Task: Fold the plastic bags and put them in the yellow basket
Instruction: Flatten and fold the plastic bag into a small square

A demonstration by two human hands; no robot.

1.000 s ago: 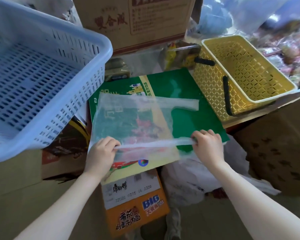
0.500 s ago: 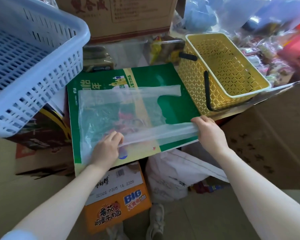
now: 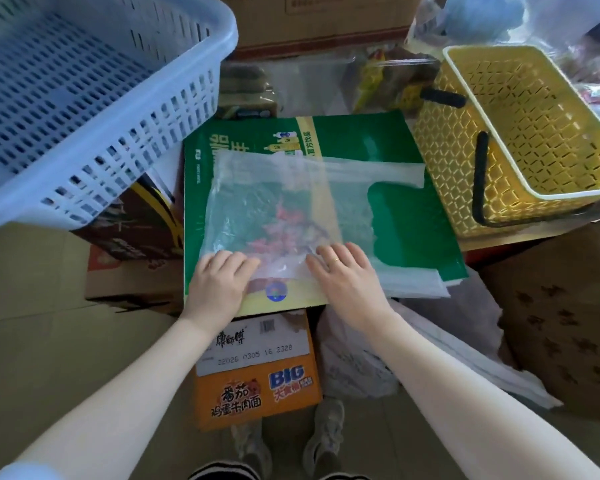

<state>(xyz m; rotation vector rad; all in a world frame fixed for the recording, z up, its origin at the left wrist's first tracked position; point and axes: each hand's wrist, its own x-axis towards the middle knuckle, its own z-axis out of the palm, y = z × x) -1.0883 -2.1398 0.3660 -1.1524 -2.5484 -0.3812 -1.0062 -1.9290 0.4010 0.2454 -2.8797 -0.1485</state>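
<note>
Shop stockroom: stacked noodle cartons [image 3: 257, 372], packaged snacks [image 3: 388, 81], plastic baskets [image 3: 94, 109].

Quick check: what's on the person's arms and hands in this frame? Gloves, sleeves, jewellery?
No gloves: both hands are bare. The right hand wears a thin gold-coloured ring on one finger; the left hand shows no jewellery. Both forearms are uncovered, with only a pale blue-white sleeve edge visible high on the left arm.

The way right to the yellow basket [image 3: 548, 188] is left open over the green board [image 3: 413, 216]. The left side is overhung by the blue basket [image 3: 94, 133]; boxes [image 3: 312, 22] are stacked behind.
</note>
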